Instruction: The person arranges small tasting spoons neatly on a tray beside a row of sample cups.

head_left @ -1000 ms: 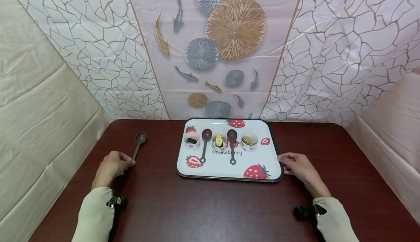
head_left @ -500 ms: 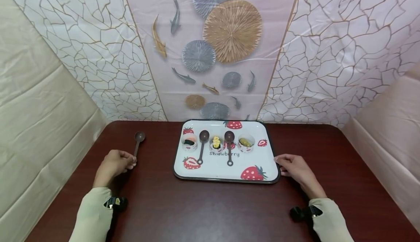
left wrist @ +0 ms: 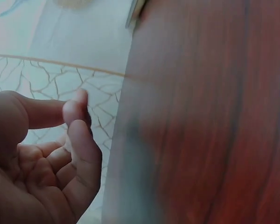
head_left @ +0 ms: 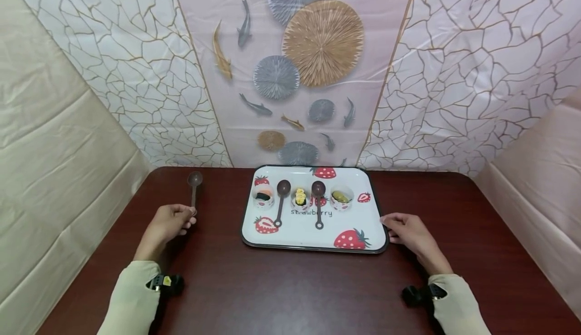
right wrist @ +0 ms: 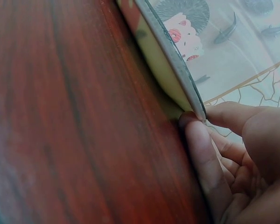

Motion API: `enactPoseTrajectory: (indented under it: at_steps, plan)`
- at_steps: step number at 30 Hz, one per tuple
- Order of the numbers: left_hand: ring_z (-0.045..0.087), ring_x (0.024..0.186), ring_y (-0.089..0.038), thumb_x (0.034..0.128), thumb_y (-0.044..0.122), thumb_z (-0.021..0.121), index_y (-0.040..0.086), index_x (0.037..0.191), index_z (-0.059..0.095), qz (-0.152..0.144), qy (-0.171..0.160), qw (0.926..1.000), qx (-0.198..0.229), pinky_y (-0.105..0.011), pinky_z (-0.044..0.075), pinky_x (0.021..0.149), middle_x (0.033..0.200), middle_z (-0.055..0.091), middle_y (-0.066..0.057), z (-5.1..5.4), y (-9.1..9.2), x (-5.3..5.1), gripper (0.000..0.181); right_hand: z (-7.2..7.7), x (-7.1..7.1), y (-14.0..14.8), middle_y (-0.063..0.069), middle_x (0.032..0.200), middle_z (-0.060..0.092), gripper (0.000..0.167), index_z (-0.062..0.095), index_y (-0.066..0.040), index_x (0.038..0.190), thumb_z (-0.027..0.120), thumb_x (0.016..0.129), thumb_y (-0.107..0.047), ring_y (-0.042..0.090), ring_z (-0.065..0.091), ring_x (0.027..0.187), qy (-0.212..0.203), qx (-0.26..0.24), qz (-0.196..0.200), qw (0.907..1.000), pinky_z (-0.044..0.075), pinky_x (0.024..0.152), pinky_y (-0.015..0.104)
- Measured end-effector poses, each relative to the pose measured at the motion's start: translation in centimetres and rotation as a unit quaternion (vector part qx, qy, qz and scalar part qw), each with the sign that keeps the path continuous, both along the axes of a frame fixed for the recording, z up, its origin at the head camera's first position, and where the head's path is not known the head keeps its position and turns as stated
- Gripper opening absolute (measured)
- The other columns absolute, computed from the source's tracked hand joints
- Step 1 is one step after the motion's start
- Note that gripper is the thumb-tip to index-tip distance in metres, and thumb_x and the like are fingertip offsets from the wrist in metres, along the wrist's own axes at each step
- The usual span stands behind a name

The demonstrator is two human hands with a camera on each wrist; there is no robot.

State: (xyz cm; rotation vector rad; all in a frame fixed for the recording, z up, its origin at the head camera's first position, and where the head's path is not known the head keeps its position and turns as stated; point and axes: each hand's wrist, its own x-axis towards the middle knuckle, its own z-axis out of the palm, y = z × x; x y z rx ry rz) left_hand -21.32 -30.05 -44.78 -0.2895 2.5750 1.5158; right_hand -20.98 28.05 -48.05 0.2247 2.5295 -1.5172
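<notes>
My left hand (head_left: 170, 222) pinches the lower end of a dark brown spoon's handle, left of the tray in the head view. The bowl of this spoon (head_left: 195, 178) points toward the back wall. Only a dark sliver shows between the fingertips in the left wrist view. At the right side of a white strawberry-print tray (head_left: 295, 236), my right hand (head_left: 412, 233) pinches the dark rim between thumb and fingers. Two more brown spoons lie on the tray, a left one (head_left: 283, 188) and a right one (head_left: 318, 189), bowls away from me.
Three small patterned cups stand on the tray: one with a pink and black piece (head_left: 263, 197), one with a yellow-topped piece (head_left: 300, 198), one with a green piece (head_left: 339, 197). Beneath is a dark red wooden table (head_left: 281, 289). A patterned cloth wall (head_left: 322, 113) rises behind.
My left hand has moved a little to the right and toward the back, taking the spoon along. The spoon now points more straight away. My right hand keeps its hold on the tray rim.
</notes>
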Motion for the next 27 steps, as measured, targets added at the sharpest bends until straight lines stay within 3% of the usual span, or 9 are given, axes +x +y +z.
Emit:
enactPoseTrajectory:
  at_steps: [11,19,27]
  plan:
    - [0.059,0.075,-0.01,0.1132,0.025,0.05,-0.004,0.124,0.063,0.019,0.02,0.9996,0.005,-0.027,0.056,0.064,0.086,0.067,-0.001,1.0,2.0,0.2,0.034,0.1,0.1,0.1,0.008,0.11,0.068,0.043,0.064,0.01,0.133,0.06,0.109,-0.026,0.013,0.061,0.085,-0.001,-0.003,0.002,1.0,0.06,0.069,0.023]
    - [0.061,0.077,-0.01,0.1111,0.028,0.057,-0.007,0.124,0.063,0.029,0.054,0.9969,0.05,-0.025,0.057,0.06,0.089,0.069,-0.002,2.2,3.4,0.5,0.038,0.0,-0.1,-0.1,0.003,0.103,0.069,0.042,0.065,0.011,0.13,0.061,0.108,-0.024,0.005,0.063,0.077,0.007,-0.008,-0.001,0.9999,0.06,0.067,0.023]
    - [0.066,0.078,-0.01,0.1089,0.019,0.06,-0.01,0.128,0.064,0.011,0.063,0.9952,0.074,-0.025,0.059,0.063,0.084,0.071,0.004,3.2,4.7,0.6,0.035,-0.1,-0.1,0.0,0.005,0.103,0.069,0.043,0.067,0.007,0.131,0.06,0.109,-0.028,0.008,0.064,0.078,0.004,0.001,0.001,1.0,0.06,0.068,0.025]
